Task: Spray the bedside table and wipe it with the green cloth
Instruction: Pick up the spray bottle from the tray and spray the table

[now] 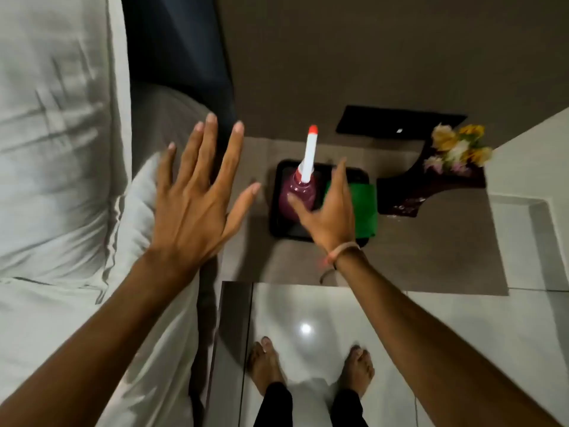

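A spray bottle (297, 188) with purple liquid, a white nozzle and a red tip stands upright in a black tray (278, 223) on the grey-brown bedside table (415, 257). A folded green cloth (365, 208) lies in the tray to the bottle's right. My right hand (331, 211) hovers over the tray, fingers spread, thumb by the bottle's body and fingers over the cloth; it holds nothing. My left hand (197, 198) is raised, open, fingers spread, above the bed's edge left of the table.
A dark curved vase with yellow and white flowers (455, 149) stands at the table's back right. A black flat panel (397, 120) sits on the wall behind. The white bed and pillow (55, 149) lie to the left. My bare feet (264, 365) stand on glossy white tiles.
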